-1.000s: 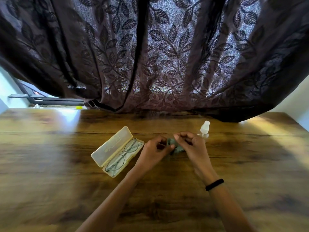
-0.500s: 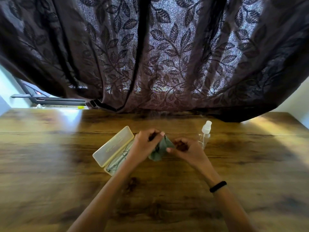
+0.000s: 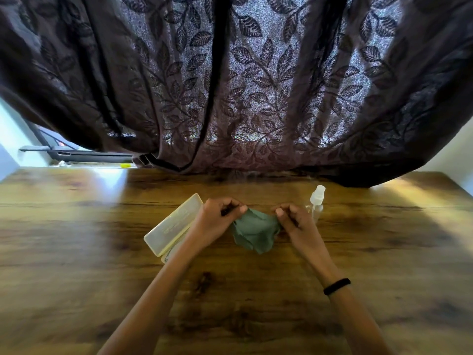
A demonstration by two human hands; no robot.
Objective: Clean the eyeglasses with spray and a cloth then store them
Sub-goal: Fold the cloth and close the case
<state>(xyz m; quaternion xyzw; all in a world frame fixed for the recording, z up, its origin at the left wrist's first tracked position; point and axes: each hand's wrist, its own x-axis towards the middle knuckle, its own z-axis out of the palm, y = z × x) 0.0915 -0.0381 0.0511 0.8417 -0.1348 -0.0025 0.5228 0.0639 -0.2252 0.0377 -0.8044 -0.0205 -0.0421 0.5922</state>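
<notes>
A green cloth [image 3: 253, 231] hangs spread between both hands above the wooden table [image 3: 76, 252]. My left hand [image 3: 217, 219] pinches its upper left corner; my right hand [image 3: 291, 221] pinches its upper right corner. The pale yellow glasses case [image 3: 171, 225] lies open to the left, its lid up. My left forearm hides the case's tray, so the eyeglasses are out of sight. A small clear spray bottle [image 3: 316, 202] with a white cap stands upright just beyond my right hand.
A dark leaf-patterned curtain [image 3: 243, 85] hangs over the table's far edge. A window sill [image 3: 76, 156] shows at the back left. A black band is on my right wrist [image 3: 336, 286].
The bunched cloth has been pulled open between my hands as they moved apart. My left hand shifted left over the case, covering the eyeglasses that were visible before.
</notes>
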